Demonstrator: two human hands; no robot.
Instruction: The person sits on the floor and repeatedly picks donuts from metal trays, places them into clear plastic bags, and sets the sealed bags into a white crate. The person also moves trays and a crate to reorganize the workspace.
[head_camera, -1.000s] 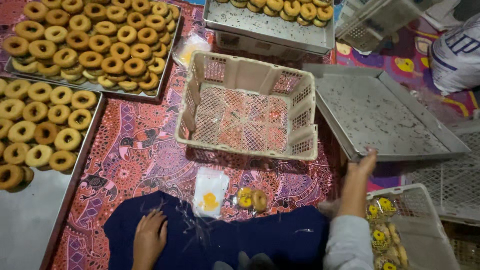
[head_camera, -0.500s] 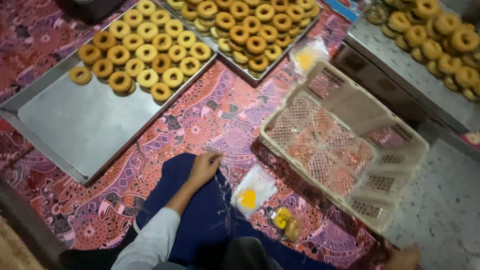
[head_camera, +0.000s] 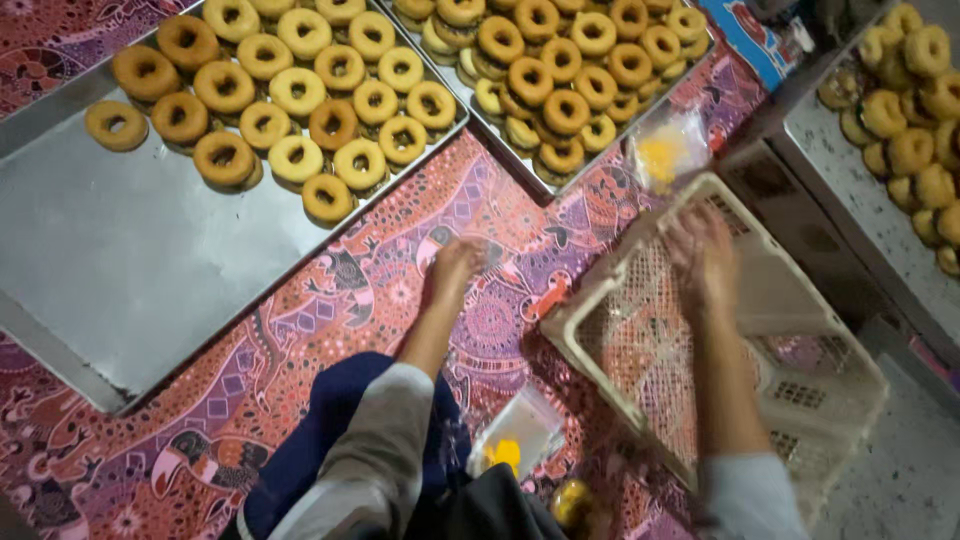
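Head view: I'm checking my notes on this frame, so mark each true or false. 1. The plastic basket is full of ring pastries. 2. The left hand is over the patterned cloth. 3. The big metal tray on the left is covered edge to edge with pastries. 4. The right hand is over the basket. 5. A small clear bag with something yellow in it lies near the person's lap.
1. False. The cream plastic basket shows no ring pastries; those sit on the trays.
2. True. The left hand is over the patterned cloth.
3. False. The metal tray has a large bare area.
4. True. The right hand, blurred, is above it.
5. True. The small clear bag lies there.
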